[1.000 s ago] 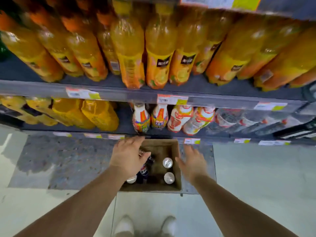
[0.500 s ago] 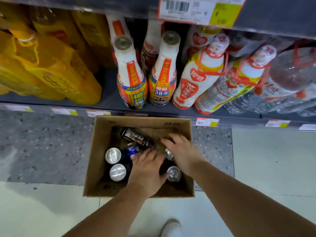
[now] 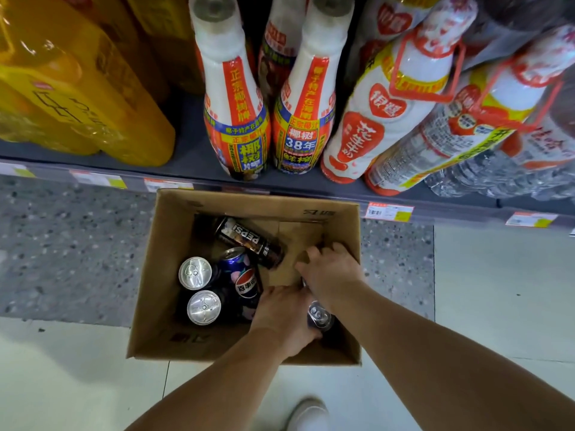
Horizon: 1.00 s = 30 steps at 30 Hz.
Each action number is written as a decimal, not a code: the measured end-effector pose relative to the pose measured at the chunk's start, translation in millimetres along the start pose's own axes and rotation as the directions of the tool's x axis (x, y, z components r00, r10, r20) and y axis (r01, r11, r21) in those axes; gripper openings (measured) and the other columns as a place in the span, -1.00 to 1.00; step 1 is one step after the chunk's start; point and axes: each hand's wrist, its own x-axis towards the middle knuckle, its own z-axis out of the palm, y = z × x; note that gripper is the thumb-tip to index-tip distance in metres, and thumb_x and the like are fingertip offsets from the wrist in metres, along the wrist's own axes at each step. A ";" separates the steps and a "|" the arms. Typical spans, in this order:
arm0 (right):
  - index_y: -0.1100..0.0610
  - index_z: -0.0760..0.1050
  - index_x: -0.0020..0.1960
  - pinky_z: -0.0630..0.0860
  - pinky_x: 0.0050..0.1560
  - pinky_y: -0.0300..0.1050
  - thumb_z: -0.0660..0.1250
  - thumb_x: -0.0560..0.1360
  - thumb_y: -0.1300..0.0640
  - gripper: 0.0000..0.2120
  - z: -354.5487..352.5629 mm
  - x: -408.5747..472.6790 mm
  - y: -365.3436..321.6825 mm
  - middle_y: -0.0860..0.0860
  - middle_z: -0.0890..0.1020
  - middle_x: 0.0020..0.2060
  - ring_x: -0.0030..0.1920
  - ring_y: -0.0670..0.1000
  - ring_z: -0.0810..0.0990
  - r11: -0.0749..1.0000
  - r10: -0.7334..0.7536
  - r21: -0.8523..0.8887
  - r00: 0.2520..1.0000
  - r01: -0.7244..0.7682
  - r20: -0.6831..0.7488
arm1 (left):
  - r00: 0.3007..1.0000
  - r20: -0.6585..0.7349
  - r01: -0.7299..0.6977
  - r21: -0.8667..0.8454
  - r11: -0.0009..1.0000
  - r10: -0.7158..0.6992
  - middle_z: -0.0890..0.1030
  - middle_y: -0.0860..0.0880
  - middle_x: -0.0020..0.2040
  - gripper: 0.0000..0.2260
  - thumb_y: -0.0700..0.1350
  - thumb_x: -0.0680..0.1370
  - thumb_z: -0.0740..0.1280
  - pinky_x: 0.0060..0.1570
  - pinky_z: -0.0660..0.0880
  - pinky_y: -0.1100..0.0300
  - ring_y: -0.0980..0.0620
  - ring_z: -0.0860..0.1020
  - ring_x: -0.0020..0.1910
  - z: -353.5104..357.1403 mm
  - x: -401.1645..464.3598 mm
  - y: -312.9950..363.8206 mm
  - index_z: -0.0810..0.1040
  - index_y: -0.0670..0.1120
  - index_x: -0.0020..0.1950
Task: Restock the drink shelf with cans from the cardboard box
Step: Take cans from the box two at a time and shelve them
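While the cardboard box point(image 3: 161, 275) sits on the floor just below the drink shelf point(image 3: 193, 157), both hands are inside it — the left hand point(image 3: 281, 318) and right hand point(image 3: 331, 273) each reach toward cans point(image 3: 319, 315), grip state indeterminate; two upright cans point(image 3: 195, 273) stand at left.

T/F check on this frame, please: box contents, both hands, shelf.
1. Both hands are inside the cardboard box. True.
2. The black Pepsi can stands upright. False: it lies on its side.
3. Two cans at the box's left, can one and can two, show silver tops. True.
4. The box sits on the shelf. False: it is on the floor in front of the shelf.
5. The left hand is outside the box. False: inside, beside the right hand.
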 end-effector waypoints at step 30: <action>-0.04 0.49 0.29 -0.33 0.50 -0.02 0.46 0.19 -0.23 -0.30 22.1 -35.0 47.1 -0.01 0.69 0.06 0.36 0.02 0.47 0.868 0.069 0.438 0.816 0.234 -0.574 | 0.997 0.039 0.068 -0.147 0.987 -0.063 0.54 -0.01 0.21 -0.49 0.08 0.37 0.43 0.11 0.49 0.08 -0.10 0.53 0.18 11.4 8.5 3.3 0.41 0.09 0.29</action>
